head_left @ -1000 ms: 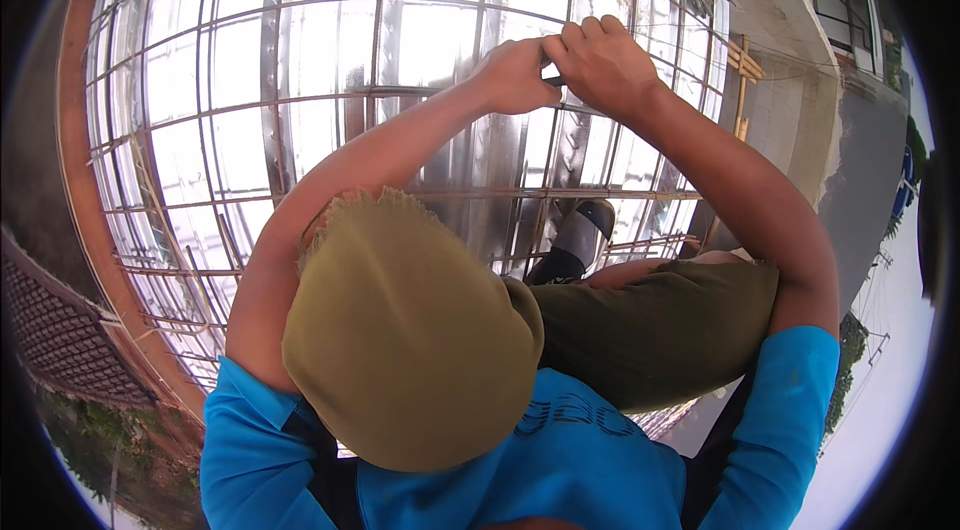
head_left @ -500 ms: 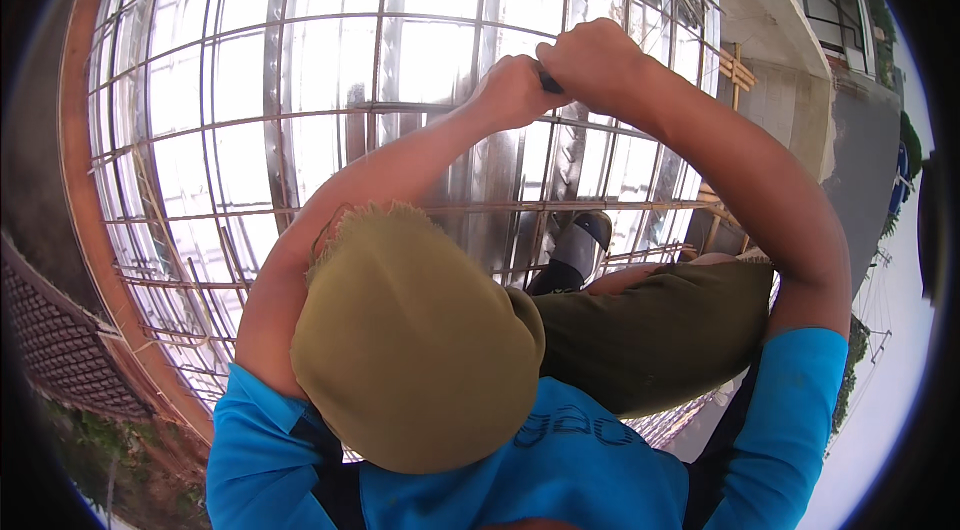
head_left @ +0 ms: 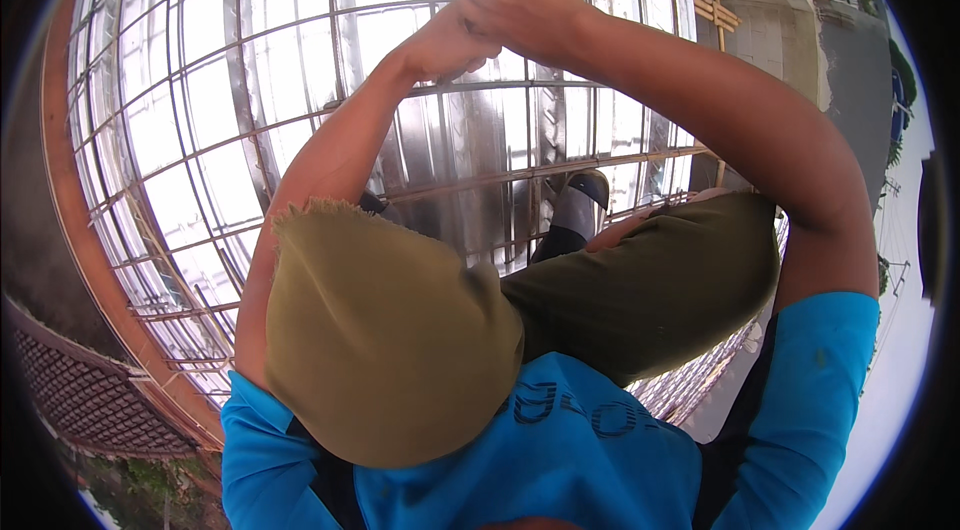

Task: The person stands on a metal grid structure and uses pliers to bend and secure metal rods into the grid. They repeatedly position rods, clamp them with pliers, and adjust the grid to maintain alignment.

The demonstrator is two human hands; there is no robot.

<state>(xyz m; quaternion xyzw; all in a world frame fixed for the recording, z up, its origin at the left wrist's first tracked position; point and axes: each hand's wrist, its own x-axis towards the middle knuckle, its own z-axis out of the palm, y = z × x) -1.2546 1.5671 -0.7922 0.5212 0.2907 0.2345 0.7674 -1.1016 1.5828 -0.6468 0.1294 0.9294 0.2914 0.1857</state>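
Note:
Both my hands meet over a mesh of thin steel reinforcing bars, at the far middle of the view. My left hand is closed, its fingers curled in against the other hand. Above and right of it, my right hand is closed too, thumb pointing up and away. A small dark bit shows beside that thumb and another between the hands; the rest is covered by my fingers, and I cannot make out its kind. Beneath the bars lies shiny ribbed metal decking.
My knees in olive trousers are bent close below my arms, one foot resting among the bars. A brown edge board borders the left. Bamboo pieces and a concrete wall stand at right. Tiled roofing lies lower left.
Both hands have moved left and farther away, staying together. The right thumb now points up, and the dark thing between the hands shows less. The whole view has shifted slightly.

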